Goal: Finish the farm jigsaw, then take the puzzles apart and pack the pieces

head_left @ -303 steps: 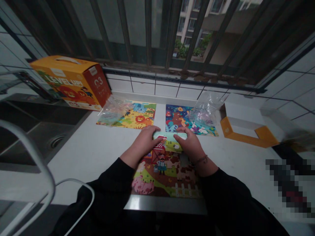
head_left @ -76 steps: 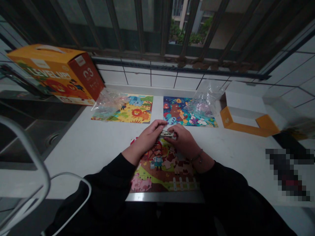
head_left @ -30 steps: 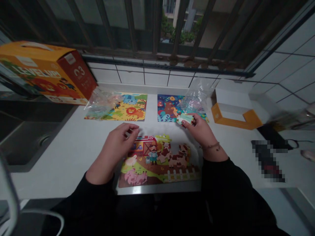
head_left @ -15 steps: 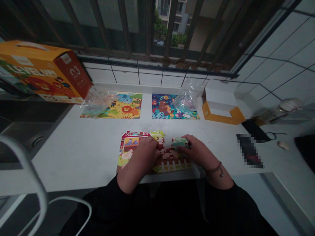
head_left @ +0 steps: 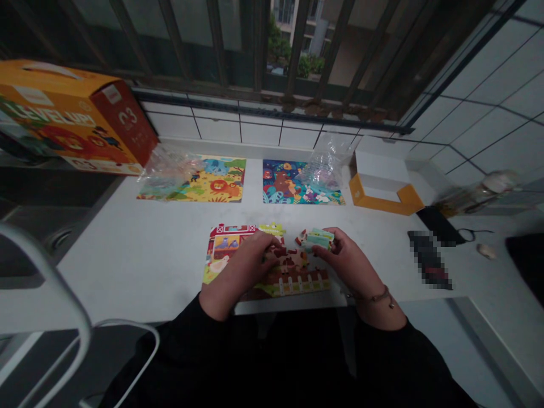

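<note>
A farm-themed jigsaw puzzle (head_left: 300,286) with a red barn, animals and a white fence lies near the counter's front edge. My left hand (head_left: 250,258) rests over its middle, thumb and fingers apart, hiding part of the picture. Nothing shows clearly between those fingers. At the puzzle's upper right, my right hand (head_left: 338,252) grips a small stack of green puzzle pieces (head_left: 319,238) between thumb and fingers. Another piece with red and white on it (head_left: 301,237) sits just left of the stack; whether it touches the stack I cannot tell.
Behind are a lion-and-elephant picture puzzle (head_left: 221,184) and a blue night-forest puzzle (head_left: 280,190), both partly under clear plastic bags. An open yellow-and-white box (head_left: 374,201) stands right of them. A large orange box (head_left: 63,122) is at far left, a white cable (head_left: 80,317) in front.
My left hand's fingers have spread apart from their closer grip over the puzzle. My right hand has tilted the green pieces, showing more of their faces.
</note>
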The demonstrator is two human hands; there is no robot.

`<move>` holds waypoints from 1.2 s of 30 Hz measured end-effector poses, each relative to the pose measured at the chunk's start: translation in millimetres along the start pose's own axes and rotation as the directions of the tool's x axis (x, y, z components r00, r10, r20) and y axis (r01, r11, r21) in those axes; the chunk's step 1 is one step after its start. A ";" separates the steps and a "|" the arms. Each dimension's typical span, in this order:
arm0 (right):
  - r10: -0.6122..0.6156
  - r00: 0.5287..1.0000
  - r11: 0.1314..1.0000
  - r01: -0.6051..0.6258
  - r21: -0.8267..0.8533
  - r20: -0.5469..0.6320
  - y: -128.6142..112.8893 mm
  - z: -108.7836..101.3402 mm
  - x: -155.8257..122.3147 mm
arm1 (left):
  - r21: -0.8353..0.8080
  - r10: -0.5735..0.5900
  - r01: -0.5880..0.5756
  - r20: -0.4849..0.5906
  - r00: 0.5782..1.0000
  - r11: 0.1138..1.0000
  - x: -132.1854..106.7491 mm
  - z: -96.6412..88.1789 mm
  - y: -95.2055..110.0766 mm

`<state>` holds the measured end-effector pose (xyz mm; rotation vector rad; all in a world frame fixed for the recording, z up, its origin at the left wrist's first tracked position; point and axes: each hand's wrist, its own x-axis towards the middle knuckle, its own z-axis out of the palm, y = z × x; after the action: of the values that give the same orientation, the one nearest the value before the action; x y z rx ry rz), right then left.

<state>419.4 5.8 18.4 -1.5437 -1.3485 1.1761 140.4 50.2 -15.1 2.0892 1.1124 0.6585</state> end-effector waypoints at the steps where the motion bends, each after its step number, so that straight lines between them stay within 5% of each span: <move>1: 0.004 1.000 1.000 -0.004 0.021 0.016 -0.7 1.3 -2.6 | -0.011 0.001 -0.001 -0.014 1.000 1.000 0.1 -0.2 0.6; 7: -0.049 0.985 0.999 0.046 0.019 0.164 2.7 25.5 -4.0 | -0.139 -0.056 0.044 -0.086 0.995 0.989 1.2 -3.3 5.7; 14: -0.350 0.935 0.895 0.353 -0.273 0.061 2.9 59.9 8.3 | -0.514 -0.239 0.186 -0.038 0.970 0.838 -2.7 0.9 1.5; 17: -0.355 0.934 0.892 0.354 -0.283 0.048 -1.6 71.6 8.1 | -0.610 -0.281 0.215 -0.013 0.960 0.763 -3.9 2.9 1.6; 22: -0.319 0.947 0.902 0.314 -0.297 0.036 -3.7 88.9 8.3 | -0.521 -0.184 0.119 -0.076 0.980 0.845 -5.8 -2.1 6.6; 28: -0.397 0.908 0.762 0.408 -0.504 0.134 8.2 61.5 2.9 | -0.235 -0.067 0.055 -0.040 0.997 0.970 -6.9 -1.8 3.9; 33: -0.350 0.922 0.655 0.369 -0.659 0.167 15.5 26.9 -12.1 | -0.200 -0.071 0.060 -0.051 0.996 0.978 -7.9 -0.3 5.0; 36: -0.316 0.930 0.664 0.357 -0.657 0.186 16.9 21.8 -16.0 | -0.196 -0.093 0.080 -0.060 0.994 0.977 -7.7 -2.7 9.1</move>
<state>403.1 -13.2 -1.4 -1.6246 -2.1643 0.4858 139.3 40.8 -7.4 1.8555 1.1239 0.7698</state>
